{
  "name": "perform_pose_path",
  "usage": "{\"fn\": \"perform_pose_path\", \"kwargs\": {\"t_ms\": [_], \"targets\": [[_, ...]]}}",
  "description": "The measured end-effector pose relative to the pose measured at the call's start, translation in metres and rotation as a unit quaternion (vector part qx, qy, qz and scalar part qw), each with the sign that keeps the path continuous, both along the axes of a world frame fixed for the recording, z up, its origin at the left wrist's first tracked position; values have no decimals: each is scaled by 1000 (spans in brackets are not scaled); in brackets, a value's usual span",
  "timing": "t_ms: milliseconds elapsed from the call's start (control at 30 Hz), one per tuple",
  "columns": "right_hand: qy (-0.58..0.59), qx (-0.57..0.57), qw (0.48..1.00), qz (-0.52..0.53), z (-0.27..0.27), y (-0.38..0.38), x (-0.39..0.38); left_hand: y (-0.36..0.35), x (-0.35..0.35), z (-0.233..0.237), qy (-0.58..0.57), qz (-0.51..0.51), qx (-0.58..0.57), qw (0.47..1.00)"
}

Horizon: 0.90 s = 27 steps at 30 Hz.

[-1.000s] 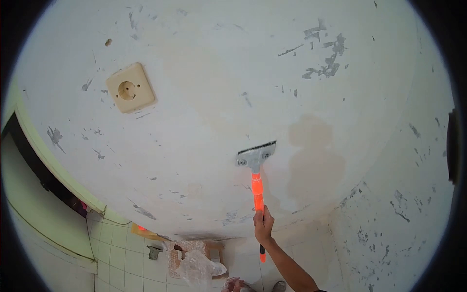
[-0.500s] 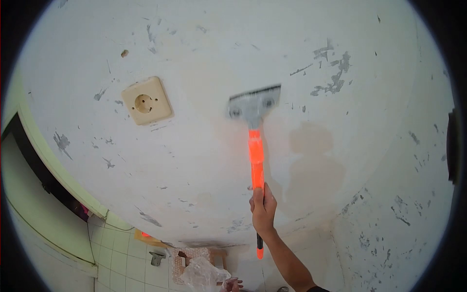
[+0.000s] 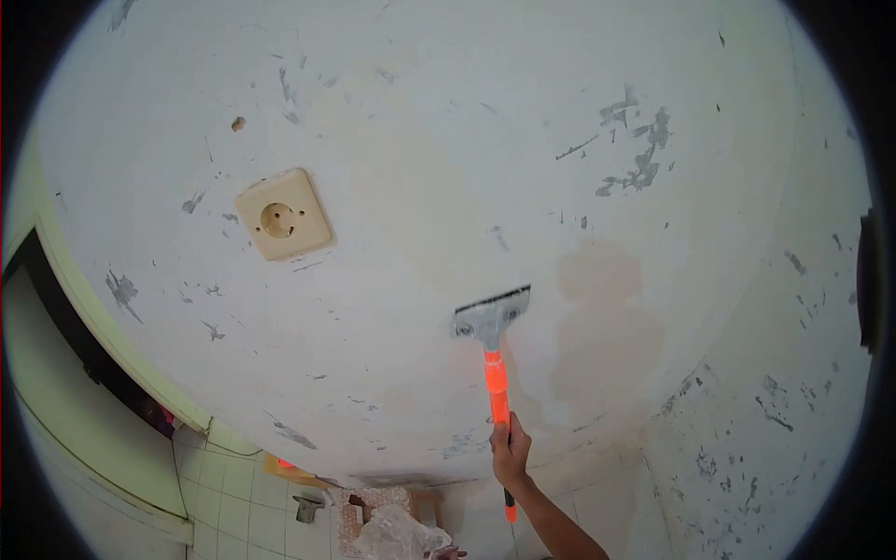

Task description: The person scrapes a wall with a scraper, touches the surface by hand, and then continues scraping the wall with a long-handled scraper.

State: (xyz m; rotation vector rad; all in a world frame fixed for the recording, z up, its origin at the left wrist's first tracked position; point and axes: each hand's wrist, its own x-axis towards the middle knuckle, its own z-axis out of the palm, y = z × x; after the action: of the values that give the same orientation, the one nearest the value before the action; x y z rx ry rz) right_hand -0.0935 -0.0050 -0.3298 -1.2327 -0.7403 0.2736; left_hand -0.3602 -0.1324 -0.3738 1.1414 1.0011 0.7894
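Observation:
My right hand (image 3: 511, 452) is closed around the handle of a long wall scraper (image 3: 496, 373), which has an orange shaft with a black section low down. Its wide grey head points up and lies at the white wall (image 3: 401, 243), with the dark blade edge uppermost. A small grey mark shows on the wall just above the blade. At the bottom edge, part of my left hand (image 3: 448, 553) shows beside a clear plastic bag (image 3: 397, 534); its fingers are mostly cut off, so its grip cannot be made out.
A cream socket (image 3: 285, 216) is set in the wall at left, below a small hole (image 3: 238, 123). Grey patches (image 3: 644, 154) mark the wall. A cardboard piece with bubble wrap (image 3: 383, 499) and a small grey object (image 3: 307, 507) lie on the tiled floor (image 3: 238, 495). A door (image 3: 84, 401) stands at left.
My right hand has drawn the scraper down the wall, from about the socket's height to below it. The view has tipped slightly upward, so less of my left hand shows.

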Motion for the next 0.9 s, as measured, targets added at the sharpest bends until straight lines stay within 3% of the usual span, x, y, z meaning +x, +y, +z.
{"fn": "perform_pose_path", "kwargs": {"t_ms": [200, 300, 433, 633, 800, 900], "targets": [[7, 40, 999, 31, 134, 26, 2, 4, 1, 4, -7, 14, -12, 1000], [12, 52, 998, 45, 176, 28, 1, 7, 1, 7, -10, 10, -4, 1000], [8, 60, 997, 38, 140, 33, -1, 7, 0, 15, -4, 27, -19, 999], [-25, 1, 1000, 8, -11, 11, -15, 4, -15, 10, 3, 30, 5, 1000], [-3, -39, 999, 11, -9, 1, -28, 2, -28, -1, 8, 29, -2, 1000], [-16, -17, 1000, -8, 49, 17, -28, 3, -28, 2, 1, 29, -9, 1000]]}}
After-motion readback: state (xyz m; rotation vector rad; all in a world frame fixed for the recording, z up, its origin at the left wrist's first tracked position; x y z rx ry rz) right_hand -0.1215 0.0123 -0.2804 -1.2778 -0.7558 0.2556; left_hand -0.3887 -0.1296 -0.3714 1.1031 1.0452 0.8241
